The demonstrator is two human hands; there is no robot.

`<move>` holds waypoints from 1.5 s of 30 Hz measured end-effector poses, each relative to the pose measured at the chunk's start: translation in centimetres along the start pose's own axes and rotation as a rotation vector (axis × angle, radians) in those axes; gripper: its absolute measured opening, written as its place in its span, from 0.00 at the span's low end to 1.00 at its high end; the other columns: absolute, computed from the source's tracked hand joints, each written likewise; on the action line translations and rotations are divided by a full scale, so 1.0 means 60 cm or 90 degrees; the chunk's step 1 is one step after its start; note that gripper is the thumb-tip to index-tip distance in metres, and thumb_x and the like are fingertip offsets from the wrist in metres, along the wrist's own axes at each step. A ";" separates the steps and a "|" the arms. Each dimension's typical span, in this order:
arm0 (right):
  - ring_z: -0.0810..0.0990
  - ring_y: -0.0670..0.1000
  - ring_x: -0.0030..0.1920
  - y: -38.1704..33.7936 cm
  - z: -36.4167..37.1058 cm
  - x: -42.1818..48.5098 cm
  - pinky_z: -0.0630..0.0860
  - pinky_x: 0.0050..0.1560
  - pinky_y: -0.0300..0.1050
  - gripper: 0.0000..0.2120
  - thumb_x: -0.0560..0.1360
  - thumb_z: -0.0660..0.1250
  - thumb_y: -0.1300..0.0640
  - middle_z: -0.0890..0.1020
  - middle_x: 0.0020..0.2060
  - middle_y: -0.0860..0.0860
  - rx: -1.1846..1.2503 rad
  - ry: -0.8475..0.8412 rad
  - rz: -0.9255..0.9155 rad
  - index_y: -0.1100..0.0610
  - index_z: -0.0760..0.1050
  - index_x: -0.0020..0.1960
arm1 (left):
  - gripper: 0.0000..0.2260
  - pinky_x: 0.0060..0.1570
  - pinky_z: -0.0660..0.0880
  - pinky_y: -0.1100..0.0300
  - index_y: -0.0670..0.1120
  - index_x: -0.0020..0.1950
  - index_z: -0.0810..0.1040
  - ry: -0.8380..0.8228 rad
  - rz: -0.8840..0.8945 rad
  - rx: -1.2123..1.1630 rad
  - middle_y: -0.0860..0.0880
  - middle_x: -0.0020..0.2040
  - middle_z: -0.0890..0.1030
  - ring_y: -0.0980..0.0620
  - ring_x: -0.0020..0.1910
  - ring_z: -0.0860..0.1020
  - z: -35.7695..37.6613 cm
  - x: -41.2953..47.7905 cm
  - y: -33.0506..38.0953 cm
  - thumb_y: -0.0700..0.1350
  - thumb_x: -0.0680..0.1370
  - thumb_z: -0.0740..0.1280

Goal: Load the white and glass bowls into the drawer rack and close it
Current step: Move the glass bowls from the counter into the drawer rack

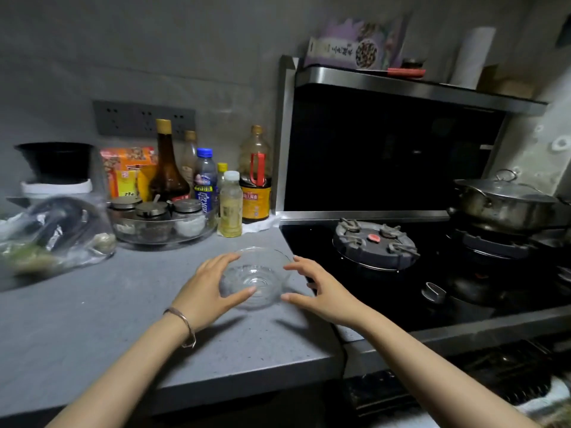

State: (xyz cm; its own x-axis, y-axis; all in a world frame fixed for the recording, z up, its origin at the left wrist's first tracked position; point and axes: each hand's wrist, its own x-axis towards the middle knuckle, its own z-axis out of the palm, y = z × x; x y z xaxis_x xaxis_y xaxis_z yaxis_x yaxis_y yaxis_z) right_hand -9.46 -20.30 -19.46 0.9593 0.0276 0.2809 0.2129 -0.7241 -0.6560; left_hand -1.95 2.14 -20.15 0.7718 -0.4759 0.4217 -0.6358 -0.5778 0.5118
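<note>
Glass bowl (256, 279), on table (92, 319): left hand (207, 285) at 9 o'clock, right hand (321, 288) at 3, both spread, nothing gripped. Likely risk: slick glass slipping, striking gas hob (375, 242).

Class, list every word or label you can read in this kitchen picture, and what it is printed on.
"海天酱油", as far as it can be made out: orange label of the dark sauce bottle.
Blue-capped bottle: label too blurred to read.
Orange packets: print too blurred.
Box on the hood: print too small to read.
</note>
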 end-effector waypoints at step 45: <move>0.84 0.46 0.44 0.096 -0.360 -0.366 0.78 0.51 0.37 0.10 0.68 0.71 0.51 0.87 0.42 0.52 0.030 0.131 0.140 0.56 0.84 0.45 | 0.22 0.30 0.77 0.66 0.39 0.42 0.72 -0.414 0.040 -0.530 0.42 0.38 0.79 0.58 0.31 0.81 0.308 0.071 0.454 0.57 0.66 0.71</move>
State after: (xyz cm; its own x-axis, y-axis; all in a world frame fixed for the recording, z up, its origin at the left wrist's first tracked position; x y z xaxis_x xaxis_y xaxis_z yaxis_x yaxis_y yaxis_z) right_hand -33.28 -39.99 -14.27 0.9265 -0.2706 0.2613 0.0166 -0.6646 -0.7470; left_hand -15.99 -27.89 -18.25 0.4323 -0.8952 0.1088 -0.2839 -0.0206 0.9586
